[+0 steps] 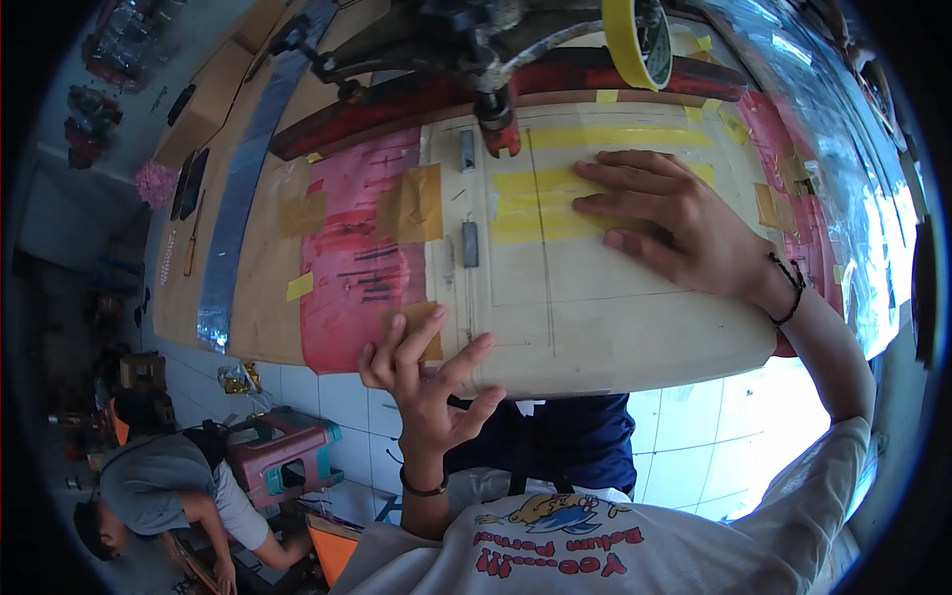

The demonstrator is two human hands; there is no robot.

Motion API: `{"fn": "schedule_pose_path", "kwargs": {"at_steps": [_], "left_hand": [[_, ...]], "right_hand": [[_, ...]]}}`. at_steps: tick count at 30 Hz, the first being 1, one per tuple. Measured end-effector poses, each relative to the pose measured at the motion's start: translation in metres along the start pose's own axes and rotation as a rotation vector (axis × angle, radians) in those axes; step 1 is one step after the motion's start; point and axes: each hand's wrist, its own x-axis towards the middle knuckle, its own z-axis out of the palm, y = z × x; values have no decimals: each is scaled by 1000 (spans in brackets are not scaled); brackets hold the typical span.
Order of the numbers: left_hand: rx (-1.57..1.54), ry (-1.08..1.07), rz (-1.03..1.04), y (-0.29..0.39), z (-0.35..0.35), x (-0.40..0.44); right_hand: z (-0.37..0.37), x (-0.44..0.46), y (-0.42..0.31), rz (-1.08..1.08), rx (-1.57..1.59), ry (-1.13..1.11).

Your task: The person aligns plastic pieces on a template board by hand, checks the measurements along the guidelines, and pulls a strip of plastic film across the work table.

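Note:
My right hand rests flat with fingers spread on a beige sheet marked with thin drawn lines and yellow tape strips. Fingers apart, my left hand is at the sheet's front left edge, by a piece of brown tape; I cannot tell which fingertips touch. Nothing shows in either hand. Two small grey blocks, one farther back and one nearer, lie on the sheet between the hands. Beside them is a red-stained panel.
Above the sheet hangs a metal clamp mechanism with a red-tipped end, over a long red bar. A yellow tape roll hangs there. A long metal strip lies left. Another person crouches lower left near a stool.

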Motion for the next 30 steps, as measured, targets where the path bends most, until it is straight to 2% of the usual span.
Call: {"fn": "schedule_pose_path", "kwargs": {"at_steps": [10, 13, 16, 21, 23, 30], "left_hand": [[-117, 16, -8, -4, 6, 4], [-120, 1, 13, -4, 4, 3], [-114, -9, 26, -5, 1, 3], [-75, 6, 50, -6, 4, 2], [-73, 12, 59, -7, 4, 3], [-2, 39, 91, -9, 8, 1]], "right_hand": [[-4, -3, -4, 11, -28, 6], [-5, -12, -26, 80, -189, 37], [8, -35, -75, 216, -242, 135], [73, -95, -137, 663, -294, 453], [105, -103, -151, 769, -283, 544], [143, -92, -148, 772, -305, 679]]}}
